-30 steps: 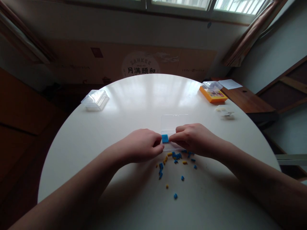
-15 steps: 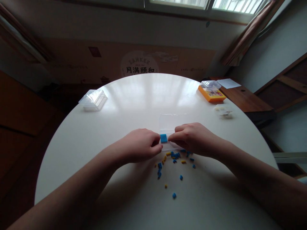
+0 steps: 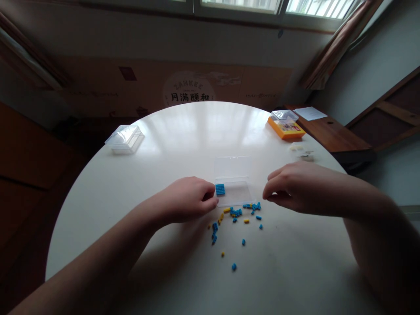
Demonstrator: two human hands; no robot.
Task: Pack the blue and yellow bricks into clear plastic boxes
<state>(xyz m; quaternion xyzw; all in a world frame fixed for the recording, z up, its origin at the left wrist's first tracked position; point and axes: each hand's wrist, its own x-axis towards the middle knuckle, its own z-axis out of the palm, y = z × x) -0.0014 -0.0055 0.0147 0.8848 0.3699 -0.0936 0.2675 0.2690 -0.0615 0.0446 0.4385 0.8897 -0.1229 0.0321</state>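
A small clear plastic box (image 3: 234, 203) stands with its lid (image 3: 232, 167) raised at the back. Inside its left end lies a blue studded square (image 3: 220, 189). My left hand (image 3: 188, 199) is closed at the box's left edge, thumb and fingers pinching it there. To the right of the box hovers my right hand (image 3: 292, 186), fingers curled and fingertips close together; I cannot make out anything between them. Small blue bricks (image 3: 235, 212) and yellow bricks (image 3: 246, 221) lie scattered in front of the box.
On the round white table (image 3: 183, 144), a clear container (image 3: 126, 139) stands at the far left. At the far right are an orange box (image 3: 287, 129) with a clear lid on top and a small clear packet (image 3: 301, 150). A wooden desk (image 3: 334, 135) stands beyond.
My right hand has moved right, away from the box and the blue square. My left hand stays at the box's left edge. The whole view has shifted slightly.
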